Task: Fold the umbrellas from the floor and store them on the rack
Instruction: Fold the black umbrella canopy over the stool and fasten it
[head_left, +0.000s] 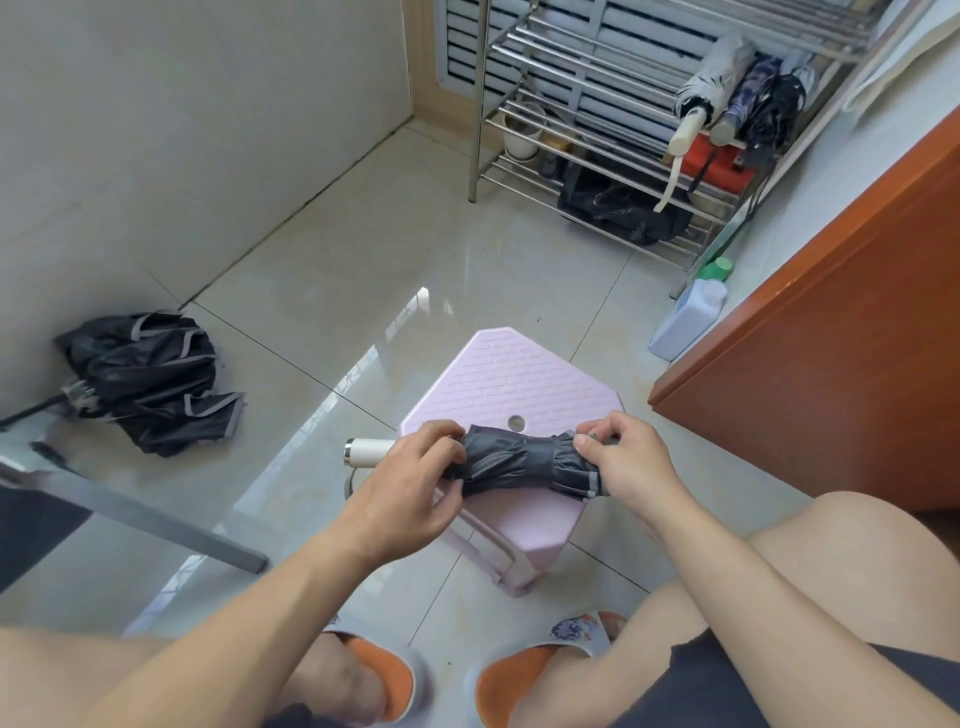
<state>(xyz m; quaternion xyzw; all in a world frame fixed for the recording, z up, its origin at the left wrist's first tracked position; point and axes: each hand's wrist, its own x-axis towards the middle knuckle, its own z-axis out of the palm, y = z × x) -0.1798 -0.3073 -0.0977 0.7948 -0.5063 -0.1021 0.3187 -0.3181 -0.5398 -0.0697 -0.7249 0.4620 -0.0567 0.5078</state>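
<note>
- Two hands hold the grey umbrella (524, 460) over the near edge of the pink stool (511, 387): left hand (415, 480) grips near the handle, right hand (631, 460) pinches the canopy end.
- Soft, light fabric; likely slips, so grip the bundle's middle.
- Strap hidden.
- Black umbrella (148, 382) lies loose on the floor, handle cut off.
- Rack (587, 135) beyond holds three rolled ones.

Glossy pale floor tiles (332, 270) with dark grout lines carry bright window reflections; a plain light wall (182, 130) runs along the left into the far corner; white louvred slats (613, 47) fill the far wall; an orange-brown wooden panel (831, 374) stands at the right; a pink plastic stool (519, 379) sits near centre.
</note>
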